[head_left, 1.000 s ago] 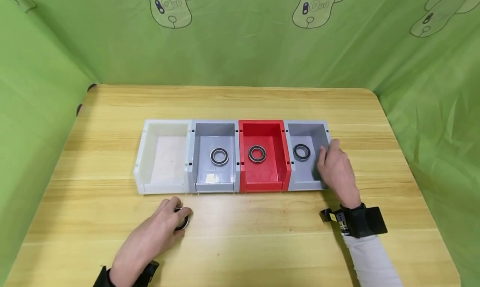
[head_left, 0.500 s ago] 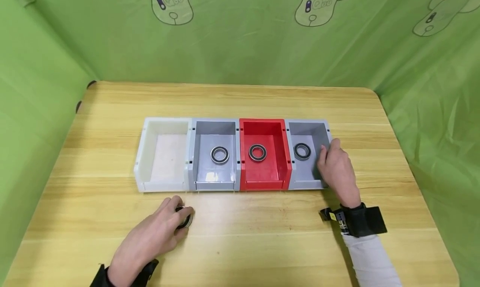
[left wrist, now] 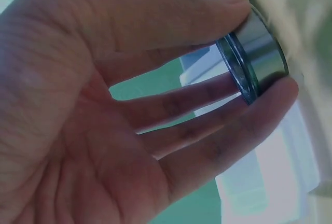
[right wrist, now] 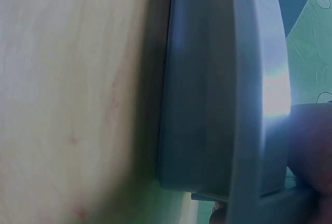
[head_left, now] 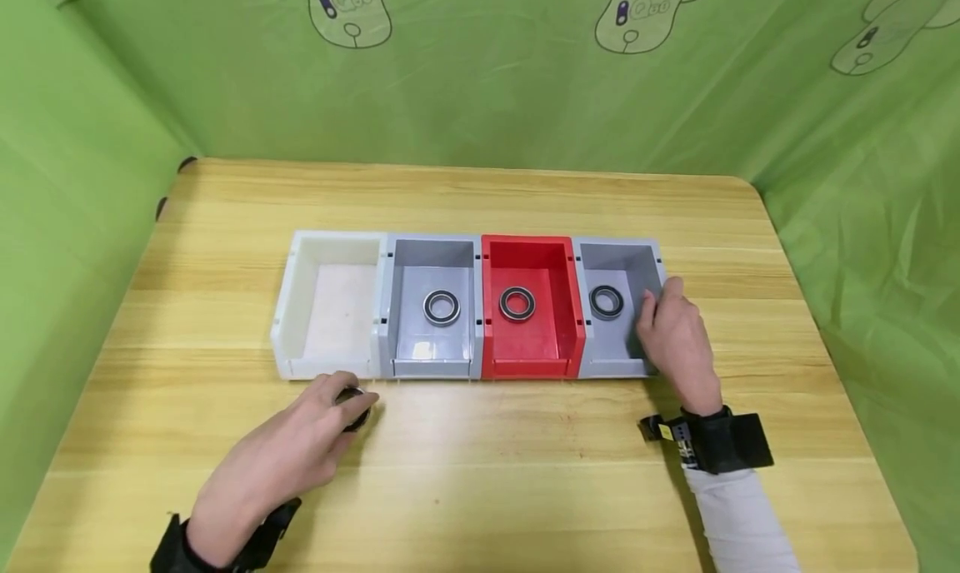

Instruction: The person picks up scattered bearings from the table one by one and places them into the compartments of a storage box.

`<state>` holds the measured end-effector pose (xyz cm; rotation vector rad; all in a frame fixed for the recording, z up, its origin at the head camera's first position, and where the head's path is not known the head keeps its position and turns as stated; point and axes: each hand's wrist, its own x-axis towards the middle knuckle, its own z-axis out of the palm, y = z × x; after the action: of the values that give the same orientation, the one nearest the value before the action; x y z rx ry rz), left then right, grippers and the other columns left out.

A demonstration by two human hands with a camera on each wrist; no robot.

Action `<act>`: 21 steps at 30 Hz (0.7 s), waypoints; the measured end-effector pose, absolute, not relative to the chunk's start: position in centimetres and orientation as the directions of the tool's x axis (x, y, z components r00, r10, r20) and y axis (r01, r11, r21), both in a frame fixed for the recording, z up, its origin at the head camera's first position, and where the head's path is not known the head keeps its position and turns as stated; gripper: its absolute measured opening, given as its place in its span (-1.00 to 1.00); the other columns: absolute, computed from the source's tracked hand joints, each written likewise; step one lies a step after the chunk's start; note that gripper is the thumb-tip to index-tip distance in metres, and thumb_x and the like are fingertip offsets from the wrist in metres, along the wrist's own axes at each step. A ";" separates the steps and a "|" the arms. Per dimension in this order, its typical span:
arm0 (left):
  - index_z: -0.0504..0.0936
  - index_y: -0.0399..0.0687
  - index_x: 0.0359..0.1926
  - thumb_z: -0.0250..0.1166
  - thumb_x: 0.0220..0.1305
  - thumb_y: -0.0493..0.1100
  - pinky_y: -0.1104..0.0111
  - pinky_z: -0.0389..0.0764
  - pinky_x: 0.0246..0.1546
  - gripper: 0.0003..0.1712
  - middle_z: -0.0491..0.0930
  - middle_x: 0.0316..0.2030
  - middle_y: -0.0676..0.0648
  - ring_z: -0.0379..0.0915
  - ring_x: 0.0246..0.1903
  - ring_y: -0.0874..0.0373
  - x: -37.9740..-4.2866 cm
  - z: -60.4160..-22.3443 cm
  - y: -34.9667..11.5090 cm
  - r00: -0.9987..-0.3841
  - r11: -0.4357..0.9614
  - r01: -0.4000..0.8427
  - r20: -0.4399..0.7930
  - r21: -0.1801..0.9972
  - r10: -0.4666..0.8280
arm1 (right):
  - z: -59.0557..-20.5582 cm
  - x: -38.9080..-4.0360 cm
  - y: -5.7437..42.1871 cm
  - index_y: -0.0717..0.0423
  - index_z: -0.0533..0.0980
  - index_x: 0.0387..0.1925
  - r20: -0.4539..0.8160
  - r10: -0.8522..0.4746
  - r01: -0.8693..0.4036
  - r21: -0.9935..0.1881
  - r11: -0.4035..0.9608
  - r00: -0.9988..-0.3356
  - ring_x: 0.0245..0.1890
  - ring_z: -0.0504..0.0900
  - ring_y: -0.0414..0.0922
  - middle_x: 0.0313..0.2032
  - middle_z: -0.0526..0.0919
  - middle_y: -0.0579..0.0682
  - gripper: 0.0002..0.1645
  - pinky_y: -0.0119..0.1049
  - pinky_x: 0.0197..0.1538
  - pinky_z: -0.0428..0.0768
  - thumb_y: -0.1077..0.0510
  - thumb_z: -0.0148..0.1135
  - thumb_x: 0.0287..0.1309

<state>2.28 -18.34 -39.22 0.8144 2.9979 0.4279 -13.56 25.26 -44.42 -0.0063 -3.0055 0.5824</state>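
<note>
In the head view my left hand [head_left: 277,452] pinches a bearing [head_left: 358,416] just in front of the white bin [head_left: 333,311]. The left wrist view shows this bearing [left wrist: 264,53] tilted, its metal rim between thumb and fingertips. My right hand [head_left: 681,344] grips the right side wall of the grey bin [head_left: 618,344] at the right end, thumb on the inner side. A bearing [head_left: 596,311] lies in that bin. Another bearing [head_left: 506,311] lies in the red bin [head_left: 528,344], and one [head_left: 430,315] in the middle grey bin [head_left: 416,277].
Several bins stand side by side in a row on the wooden table [head_left: 487,473]. Nothing lies in the white bin. Green fabric [head_left: 495,107] hangs behind and at both sides. The right wrist view shows the grey bin's front [right wrist: 199,105] close up.
My left hand has moved slightly left and toward the white bin, with the bearing lifting and tilting in its fingers. The right hand stays on the grey bin.
</note>
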 end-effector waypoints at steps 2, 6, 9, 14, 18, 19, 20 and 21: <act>0.70 -0.25 0.06 0.49 0.03 -0.40 0.20 0.69 -0.14 -0.52 0.57 -0.06 -0.25 0.56 -0.10 -0.02 2.0 -38.9 -18.6 -0.869 0.825 0.490 0.081 0.282 0.488 | -44.4 -13.5 25.3 0.44 0.25 -0.11 0.069 0.020 -0.007 -0.373 0.928 -0.997 -0.58 0.55 0.18 -0.52 0.43 0.32 -0.65 -0.15 -0.63 0.38 0.12 -0.14 0.55; 0.69 -0.32 0.07 0.50 0.03 -0.38 0.23 0.71 -0.20 -0.50 0.57 -0.10 -0.26 0.56 -0.17 0.00 1.2 -38.1 -19.1 -0.869 0.815 0.493 0.118 0.304 0.481 | -44.5 -13.4 25.3 0.44 0.25 -0.10 0.067 0.021 -0.005 -0.371 0.929 -0.998 -0.60 0.54 0.16 -0.53 0.43 0.32 -0.65 -0.16 -0.63 0.37 0.12 -0.14 0.55; 0.68 -0.34 0.08 0.52 0.04 -0.35 0.21 0.71 -0.19 -0.48 0.58 -0.09 -0.30 0.57 -0.17 -0.04 0.4 -37.5 -19.5 -0.868 0.815 0.495 0.123 0.301 0.481 | -44.5 -13.4 25.3 0.44 0.25 -0.12 0.082 0.019 -0.013 -0.371 0.928 -0.996 -0.61 0.54 0.17 -0.55 0.42 0.31 -0.66 -0.14 -0.64 0.37 0.13 -0.14 0.55; 0.66 -0.35 0.12 0.45 0.08 -0.43 0.07 0.69 -0.08 -0.49 0.56 0.00 -0.40 0.57 -0.05 -0.20 -1.1 -36.7 -20.3 -0.868 0.830 0.495 0.104 0.258 0.485 | -44.5 -13.5 25.2 0.43 0.25 -0.13 0.082 0.022 -0.010 -0.370 0.929 -0.996 -0.61 0.54 0.17 -0.55 0.42 0.31 -0.66 -0.14 -0.65 0.37 0.12 -0.14 0.55; 0.65 -0.36 0.11 0.40 0.08 -0.49 -0.01 0.66 -0.03 -0.50 0.54 0.03 -0.42 0.54 0.00 -0.27 -2.4 -36.3 -20.8 -0.863 0.830 0.503 0.101 0.242 0.495 | -44.5 -13.6 25.2 0.42 0.24 -0.12 0.074 0.024 -0.006 -0.375 0.927 -0.997 -0.58 0.56 0.21 -0.52 0.45 0.35 -0.66 -0.11 -0.63 0.39 0.12 -0.15 0.55; 0.65 -0.37 0.10 0.40 0.08 -0.50 -0.01 0.66 -0.04 -0.51 0.54 0.01 -0.42 0.54 -0.01 -0.27 -2.8 -36.3 -20.9 -0.859 0.825 0.511 0.109 0.240 0.501 | -44.5 -13.6 25.2 0.42 0.24 -0.12 0.076 0.024 -0.006 -0.376 0.927 -0.997 -0.57 0.57 0.22 -0.52 0.45 0.36 -0.66 -0.10 -0.62 0.40 0.12 -0.15 0.55; 0.65 -0.37 0.09 0.40 0.08 -0.49 -0.01 0.66 -0.04 -0.51 0.54 0.00 -0.42 0.54 -0.02 -0.27 -3.1 -36.3 -21.0 -0.856 0.821 0.517 0.115 0.243 0.505 | -44.5 -13.7 25.2 0.42 0.24 -0.13 0.082 0.024 -0.008 -0.376 0.927 -0.996 -0.57 0.57 0.24 -0.52 0.46 0.37 -0.66 -0.07 -0.62 0.41 0.12 -0.15 0.55; 0.65 -0.38 0.09 0.42 0.08 -0.48 -0.01 0.66 -0.05 -0.52 0.55 -0.02 -0.42 0.54 -0.03 -0.27 -3.5 -36.3 -21.1 -0.852 0.817 0.522 0.120 0.243 0.509 | -44.6 -13.7 25.2 0.41 0.24 -0.13 0.083 0.026 -0.007 -0.376 0.927 -0.996 -0.58 0.58 0.25 -0.53 0.46 0.37 -0.66 -0.06 -0.62 0.41 0.11 -0.15 0.55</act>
<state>-3.50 -21.10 -36.31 0.8633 3.0415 0.4295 -13.69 25.19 -44.59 -0.0146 -2.9982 0.5856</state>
